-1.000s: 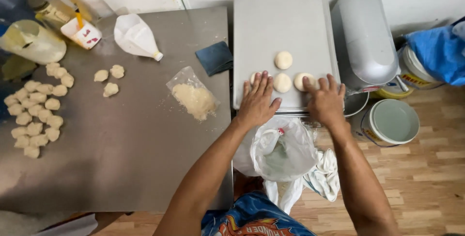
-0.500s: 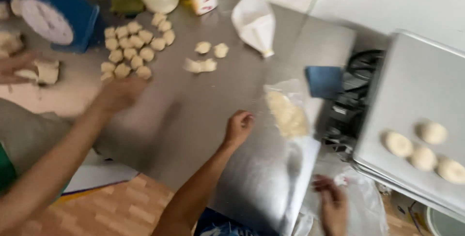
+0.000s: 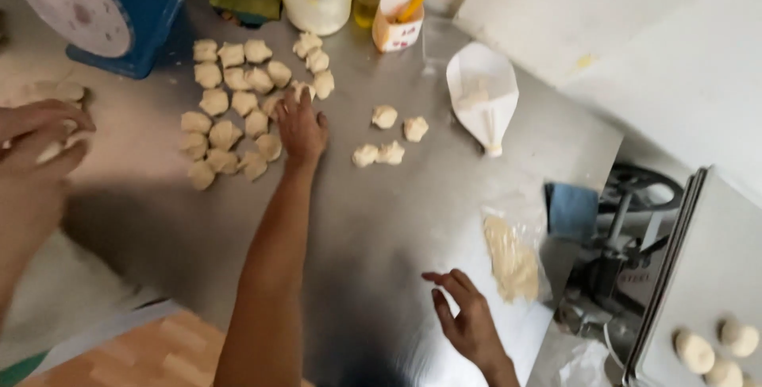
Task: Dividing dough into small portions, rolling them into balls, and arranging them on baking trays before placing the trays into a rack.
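The left hand (image 3: 302,127) lies flat on the steel tabletop (image 3: 381,220), fingers touching the heap of dough pieces (image 3: 238,109). The right hand (image 3: 464,319) hovers open and empty near a bag of flour (image 3: 512,256). Another person's hands (image 3: 36,137) hold dough below a blue scale (image 3: 103,14). Round buns (image 3: 718,347) sit on a tray (image 3: 714,268).

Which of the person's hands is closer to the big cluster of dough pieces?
Left. The left hand rests at the edge of the dough cluster, touching pieces; the right hand hovers far off, near the flour bag.
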